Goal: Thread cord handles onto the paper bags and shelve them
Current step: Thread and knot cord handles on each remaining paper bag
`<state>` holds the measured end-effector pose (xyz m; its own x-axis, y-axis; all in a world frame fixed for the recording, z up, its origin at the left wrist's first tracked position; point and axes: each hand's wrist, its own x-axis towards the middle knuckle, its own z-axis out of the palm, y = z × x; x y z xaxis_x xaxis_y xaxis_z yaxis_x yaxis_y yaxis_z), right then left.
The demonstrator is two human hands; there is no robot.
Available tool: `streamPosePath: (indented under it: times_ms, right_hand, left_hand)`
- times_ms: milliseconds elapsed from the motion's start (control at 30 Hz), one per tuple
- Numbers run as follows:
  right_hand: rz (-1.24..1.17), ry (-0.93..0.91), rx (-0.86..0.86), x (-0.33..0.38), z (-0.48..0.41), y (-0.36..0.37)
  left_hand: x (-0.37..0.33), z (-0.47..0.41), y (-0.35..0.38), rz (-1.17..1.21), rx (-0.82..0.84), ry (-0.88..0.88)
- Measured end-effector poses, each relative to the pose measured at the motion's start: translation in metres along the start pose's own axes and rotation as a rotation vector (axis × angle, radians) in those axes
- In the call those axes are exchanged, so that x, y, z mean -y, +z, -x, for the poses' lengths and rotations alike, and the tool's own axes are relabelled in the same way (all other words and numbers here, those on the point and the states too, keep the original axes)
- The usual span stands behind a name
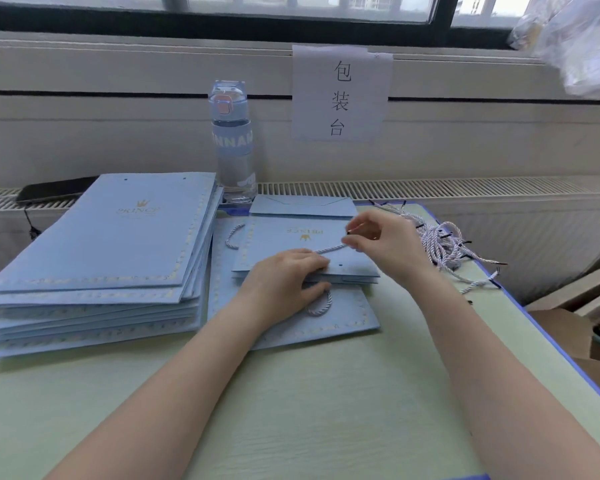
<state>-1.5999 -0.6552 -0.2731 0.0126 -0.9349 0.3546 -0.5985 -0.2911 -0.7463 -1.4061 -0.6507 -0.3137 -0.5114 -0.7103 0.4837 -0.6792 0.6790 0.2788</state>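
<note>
Flat paper bag, mouth nearward, cord slanting far-right

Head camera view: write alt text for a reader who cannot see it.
A person's right hand pinches a twisted cord over a folded blue paper bag that the left hand holds. A stack of bags lies left, loose cords right.
</note>
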Motion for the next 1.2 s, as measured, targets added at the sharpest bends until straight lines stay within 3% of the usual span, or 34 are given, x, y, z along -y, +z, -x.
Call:
streamPosePath:
  times_ms: [200, 333, 800, 1033, 1200]
  right_hand:
    - [-0.032, 0.202, 0.080, -0.014, -0.002, 0.017]
    - [-0.054, 0.224, 0.103, -0.013, -0.003, 0.017]
    - [0.225, 0.068, 0.220, 0.003, 0.002, 0.006]
    - [-0.016, 0.003, 0.163, 0.021, 0.007, -0.010]
    - [0.021, -0.139, 0.184, 0.028, 0.011, -0.010]
  left_hand:
    - [0.006, -0.001, 0.009, -0.011, -0.048, 0.005]
    - [0.004, 0.000, 0.011, -0.031, -0.095, 0.009]
    - [0.003, 0.001, 0.017, -0.069, -0.316, 0.089]
    - [0.001, 0.001, 0.004, -0.109, -0.614, 0.093]
    - [0.000, -0.002, -0.011, -0.182, -0.694, 0.069]
